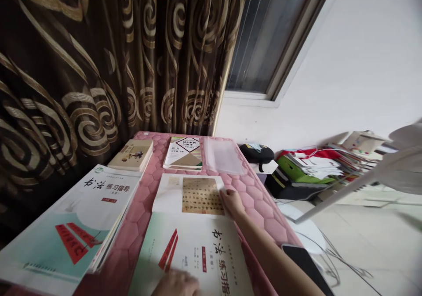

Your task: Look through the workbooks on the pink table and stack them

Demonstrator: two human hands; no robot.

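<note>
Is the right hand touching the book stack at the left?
No, the right hand is at the edge of the calligraphy page, apart from that book stack.

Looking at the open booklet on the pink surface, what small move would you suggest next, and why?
I would probably smooth the upper page flat with the right hand, since that hand is at its right edge, while the left hand, though blurred, appears to rest on the lower page and could steady it.

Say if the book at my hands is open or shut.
The book is open: it lies spread face up, with print on either side of its fold.
</note>
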